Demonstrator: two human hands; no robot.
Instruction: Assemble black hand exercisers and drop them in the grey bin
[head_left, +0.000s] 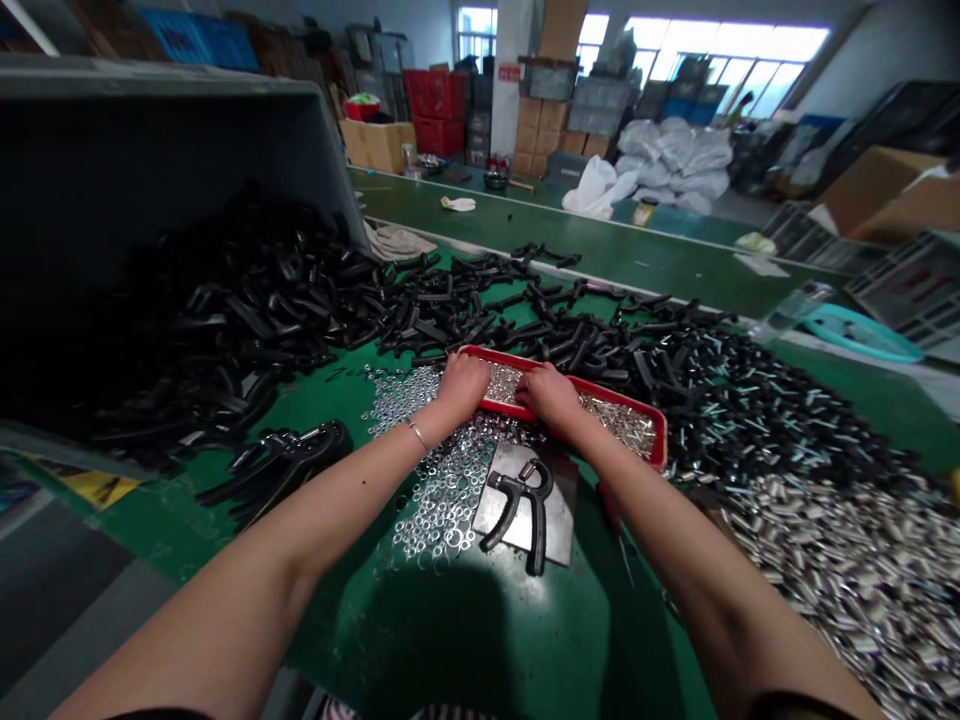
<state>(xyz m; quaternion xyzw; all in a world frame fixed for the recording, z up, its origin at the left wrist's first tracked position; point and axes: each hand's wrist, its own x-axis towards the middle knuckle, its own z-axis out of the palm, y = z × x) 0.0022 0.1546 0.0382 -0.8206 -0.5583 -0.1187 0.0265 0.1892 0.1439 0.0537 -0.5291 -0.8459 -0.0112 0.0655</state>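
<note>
Grey tote bin (150,88), far left, tilted open toward the green workbench (480,640). Heap of black plastic grip handles (247,300), spread from the bin across the far side of the bench. Assembled hand grippers (281,470), near left, in a loose pile. Left hand (461,388), bracelet (418,435) at the wrist, open and palm down on steel washers (502,380) in a red tray (570,385), fingers lightly curved, no firm hold apparent. Loose washers (450,490), just near of the tray. Single hand gripper (521,510) on a steel plate (562,500), near centre. Right hand (551,395), likewise open on the same washers, close beside the left. Black handles with bolts (750,420), right. Silver metal sleeves (847,580), near right. Handling estimate: washers stiff, individually light, slippery in bulk; best scooped, not pinched, with the tray taken by its rim.
</note>
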